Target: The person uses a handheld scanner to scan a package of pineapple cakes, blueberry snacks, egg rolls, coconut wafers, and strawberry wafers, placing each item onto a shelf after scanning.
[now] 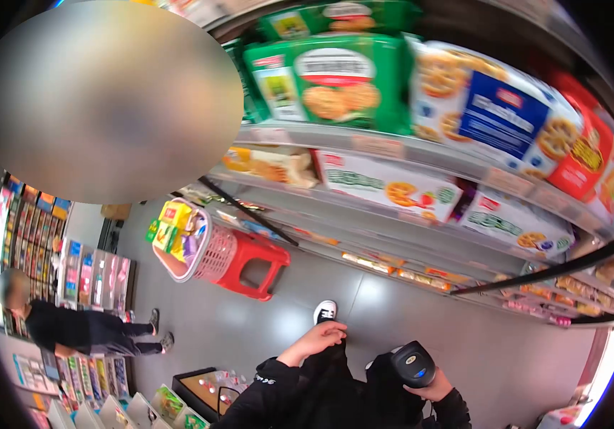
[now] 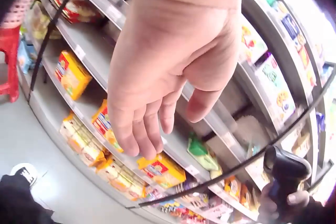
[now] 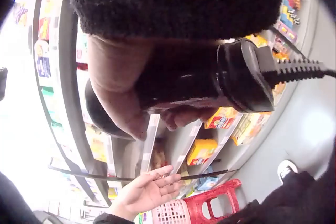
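My right hand [image 1: 437, 387] grips a black barcode scanner [image 1: 413, 361] by its handle, low in front of my body. In the right wrist view, the fingers curl round the handle and a coiled cable [image 3: 299, 67] runs from its end. My left hand [image 1: 315, 341] hangs before my lap, holding nothing; its fingers look loose and slightly bent in the left wrist view. Ahead are shelves of packaged snacks: a green biscuit pack [image 1: 339, 82], a white and blue cookie bag [image 1: 500, 107] and a white box [image 1: 389, 184] one level lower.
A pink basket [image 1: 214, 254] filled with packaged goods rests on a red stool [image 1: 253, 264] by the shelves. Another person [image 1: 85, 325] stands at the left near other racks. Black straps [image 1: 543, 268] cross the shelf fronts. Bins [image 1: 139, 411] stand at lower left.
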Demonstrator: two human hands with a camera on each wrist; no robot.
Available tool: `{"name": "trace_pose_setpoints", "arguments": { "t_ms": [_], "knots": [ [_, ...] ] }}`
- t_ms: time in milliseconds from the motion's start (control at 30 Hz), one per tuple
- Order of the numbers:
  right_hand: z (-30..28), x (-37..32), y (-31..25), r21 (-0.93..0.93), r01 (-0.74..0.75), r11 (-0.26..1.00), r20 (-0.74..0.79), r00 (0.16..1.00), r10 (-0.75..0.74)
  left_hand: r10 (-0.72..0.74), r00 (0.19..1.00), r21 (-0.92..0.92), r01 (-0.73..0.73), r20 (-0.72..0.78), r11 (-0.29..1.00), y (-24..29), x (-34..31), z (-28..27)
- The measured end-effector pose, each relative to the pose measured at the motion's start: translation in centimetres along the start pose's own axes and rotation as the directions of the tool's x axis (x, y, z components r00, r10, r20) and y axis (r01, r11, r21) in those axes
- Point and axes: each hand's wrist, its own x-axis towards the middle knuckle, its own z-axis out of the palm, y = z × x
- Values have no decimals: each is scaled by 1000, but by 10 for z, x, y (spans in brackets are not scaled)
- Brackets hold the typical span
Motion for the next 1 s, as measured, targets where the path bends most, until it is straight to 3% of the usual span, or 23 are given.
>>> {"name": "trace_pose_setpoints", "arguments": {
  "t_ms": [33, 100, 233, 333, 367, 400, 467, 600, 667, 733, 800, 867, 1000],
  "knots": [
    [11, 13, -13, -19, 4, 1000, 16, 1000, -4, 34, 999, -16, -34, -30, 999, -1, -7, -19],
    [33, 43, -36, -176, 212, 961, 37, 977, -209, 92, 989, -56, -99, -112, 994, 2, -21, -61],
    [91, 116, -76, -242, 229, 943, 225, 958, -175, 228, 935, -79, -258, -271, 963, 15, -54, -153],
    [155, 177, -122, -347, 266, 900, 313, 937, -156, 249, 884, -133, -324, -396, 937, 29, -84, -230],
    [172, 200, -125, -317, 215, 924, 392, 917, -79, 283, 847, -117, -370, -450, 922, 27, -92, -258],
    [194, 222, -138, -281, 239, 930, 398, 910, -114, 276, 843, -130, -372, -461, 919, 21, -100, -287],
    [232, 273, -164, -268, 301, 915, 486, 863, -141, 255, 731, -232, -493, -633, 839, 14, -117, -344],
    [309, 369, -218, -188, 287, 939, 532, 834, -148, 132, 370, -129, -602, -920, 788, -11, -139, -452],
    [350, 412, -235, 23, 267, 963, 475, 845, -246, 8, 204, -116, -587, -979, 801, -10, -143, -492],
    [386, 454, -252, 74, 408, 910, 455, 798, -394, -46, 178, -148, -620, -983, 771, -13, -140, -526],
    [419, 505, -244, -91, 435, 896, 508, 794, -334, -100, 152, -176, -646, -983, 742, -15, -136, -554],
    [450, 528, -263, -91, 383, 919, 515, 808, -286, -123, 236, -257, -702, -964, 665, -15, -128, -577],
    [509, 570, -251, 4, 420, 908, 494, 789, -367, -18, 239, -209, -805, -971, 555, -27, -106, -607]
  ]
}}
